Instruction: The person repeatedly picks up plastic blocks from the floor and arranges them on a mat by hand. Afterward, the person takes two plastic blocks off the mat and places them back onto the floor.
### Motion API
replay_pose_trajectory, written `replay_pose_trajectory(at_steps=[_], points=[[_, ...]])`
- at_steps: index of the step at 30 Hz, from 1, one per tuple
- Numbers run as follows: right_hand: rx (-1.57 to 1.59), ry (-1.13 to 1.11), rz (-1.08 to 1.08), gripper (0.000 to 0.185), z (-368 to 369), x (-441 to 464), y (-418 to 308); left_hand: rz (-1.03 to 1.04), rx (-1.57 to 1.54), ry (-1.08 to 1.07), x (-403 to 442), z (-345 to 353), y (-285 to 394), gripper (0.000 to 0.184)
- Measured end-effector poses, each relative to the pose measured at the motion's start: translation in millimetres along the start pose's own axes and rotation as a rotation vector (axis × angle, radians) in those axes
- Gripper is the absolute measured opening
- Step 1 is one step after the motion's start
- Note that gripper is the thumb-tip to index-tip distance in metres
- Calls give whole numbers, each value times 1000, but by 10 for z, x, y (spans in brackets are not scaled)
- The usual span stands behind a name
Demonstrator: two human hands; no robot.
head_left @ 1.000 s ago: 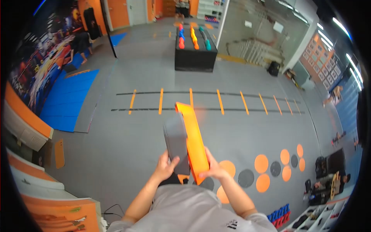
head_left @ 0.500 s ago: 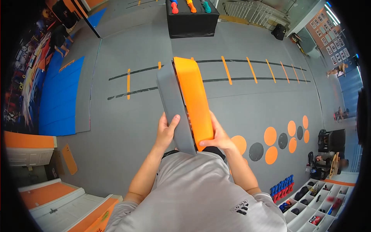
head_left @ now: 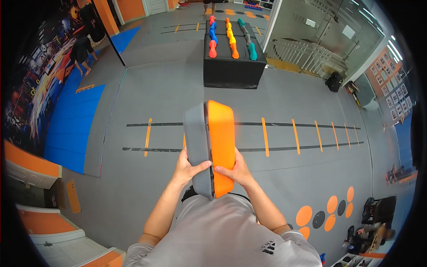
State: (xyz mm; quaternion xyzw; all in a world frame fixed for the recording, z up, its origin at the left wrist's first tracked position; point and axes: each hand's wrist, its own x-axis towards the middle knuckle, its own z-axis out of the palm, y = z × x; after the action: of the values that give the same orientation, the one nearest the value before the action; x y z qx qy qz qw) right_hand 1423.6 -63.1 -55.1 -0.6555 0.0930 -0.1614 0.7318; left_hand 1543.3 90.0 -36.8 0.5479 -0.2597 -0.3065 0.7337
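Observation:
In front of my waist I hold two long, rounded blocks side by side, a grey block (head_left: pixel 196 138) and an orange block (head_left: pixel 222 138). They may be two halves of one piece; a dark seam runs between them. My left hand (head_left: pixel 187 170) wraps the outer side of the grey one, its thumb lying across the near face. On the outer side of the orange one, my right hand (head_left: pixel 236 170) is closed, with its thumb over the face near the seam. The backs of both blocks are hidden, as are most of my fingertips.
Ahead stands a black padded box (head_left: pixel 231 73) carrying rows of coloured dumbbell-like pieces (head_left: pixel 232 40). Ladder markings (head_left: pixel 293 135) and orange and dark dots (head_left: pixel 318 219) cover the grey floor. A blue mat (head_left: pixel 73 129) lies left; a bending person (head_left: pixel 82 53) is beyond it.
The view has tilted up, so the floor markings and black box sit lower. The blocks stand more upright, and my right hand has moved up the orange one, its thumb now near the seam.

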Motion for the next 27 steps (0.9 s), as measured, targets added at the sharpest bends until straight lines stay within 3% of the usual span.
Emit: replay_pose_trajectory(at_steps=[4,7,10,13,21,27], points=[[-88,1,30,62,-499,651,-74,-131,-118,45,812,83,-157,56],[46,53,163,63,-910,1067,-70,-262,-230,18,1433,85,-271,55],[126,115,143,61,-1199,1647,32,-252,-229,-7,2249,136,-490,55],[-146,239,118,57,-1491,2300,98,-214,-210,-78,3115,217,-651,55],[-57,393,98,54,-2230,3980,-138,-270,-165,-258,5247,202,-559,57],[50,429,191,51,-2584,4964,-18,-281,-137,-199,6313,87,-683,56]])
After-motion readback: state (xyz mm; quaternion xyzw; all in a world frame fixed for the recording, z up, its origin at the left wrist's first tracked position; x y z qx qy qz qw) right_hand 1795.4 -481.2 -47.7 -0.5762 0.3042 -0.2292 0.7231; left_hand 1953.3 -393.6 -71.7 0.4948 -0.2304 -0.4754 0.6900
